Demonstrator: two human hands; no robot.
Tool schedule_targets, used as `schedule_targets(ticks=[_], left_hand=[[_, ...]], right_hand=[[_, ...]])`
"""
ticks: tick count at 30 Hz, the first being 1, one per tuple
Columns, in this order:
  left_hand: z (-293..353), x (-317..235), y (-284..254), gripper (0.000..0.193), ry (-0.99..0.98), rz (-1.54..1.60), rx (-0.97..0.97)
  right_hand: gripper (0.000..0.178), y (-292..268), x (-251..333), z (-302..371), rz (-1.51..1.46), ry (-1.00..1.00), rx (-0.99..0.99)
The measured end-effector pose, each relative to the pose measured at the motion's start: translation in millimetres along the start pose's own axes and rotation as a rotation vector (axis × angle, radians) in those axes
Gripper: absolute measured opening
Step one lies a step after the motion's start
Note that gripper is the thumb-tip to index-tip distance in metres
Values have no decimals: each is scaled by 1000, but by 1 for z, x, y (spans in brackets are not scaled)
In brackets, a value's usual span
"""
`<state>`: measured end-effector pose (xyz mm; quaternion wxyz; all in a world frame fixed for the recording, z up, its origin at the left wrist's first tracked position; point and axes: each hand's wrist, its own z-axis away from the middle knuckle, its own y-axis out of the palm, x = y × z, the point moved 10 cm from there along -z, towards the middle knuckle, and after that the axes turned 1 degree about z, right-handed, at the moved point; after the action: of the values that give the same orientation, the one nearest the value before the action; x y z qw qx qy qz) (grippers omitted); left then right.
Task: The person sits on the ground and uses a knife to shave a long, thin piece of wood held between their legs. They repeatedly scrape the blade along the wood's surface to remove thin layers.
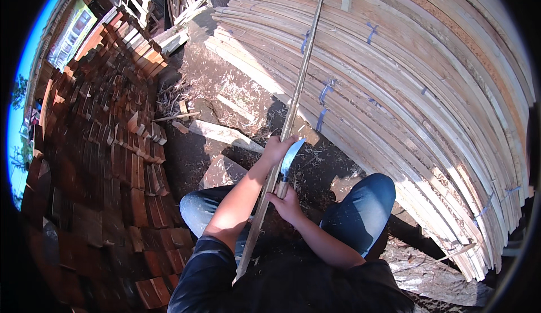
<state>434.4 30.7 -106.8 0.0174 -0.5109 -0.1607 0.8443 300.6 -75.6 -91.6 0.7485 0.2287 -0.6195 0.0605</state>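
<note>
A long, narrow wooden strip (301, 73) runs slantwise from beside my lap up toward the bundled wood at the far side. My left hand (276, 149) is wrapped round the strip at about its middle. In my right hand (288, 205) is a knife (290, 156) with a wooden handle and a curved, shiny blade. The blade points up and away, just right of the strip and close to my left hand. The right hand sits against the strip's right side, nearer to me than the left.
Bundles of long wooden slats (389, 104), tied with blue strips, fill the right side. A tall stack of reddish-brown wood pieces (124, 161) stands on the left. On the ground lie a flat board (225, 135) and scattered shavings (236, 90). My bent knees (360, 214) flank the strip.
</note>
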Motion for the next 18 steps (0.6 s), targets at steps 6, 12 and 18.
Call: schedule_targets(ticks=[6, 12, 18], left_hand=[[-4, -9, -5, 47, 27, -149, 103], [-9, -15, -7, 57, 33, -497, 178], [40, -43, -41, 68, 238, -722, 7]], right_hand=[[22, 1, -16, -6, 92, -75, -23], [34, 7, -36, -5, -230, 59, 32], [30, 3, -30, -9, -277, 49, 54]])
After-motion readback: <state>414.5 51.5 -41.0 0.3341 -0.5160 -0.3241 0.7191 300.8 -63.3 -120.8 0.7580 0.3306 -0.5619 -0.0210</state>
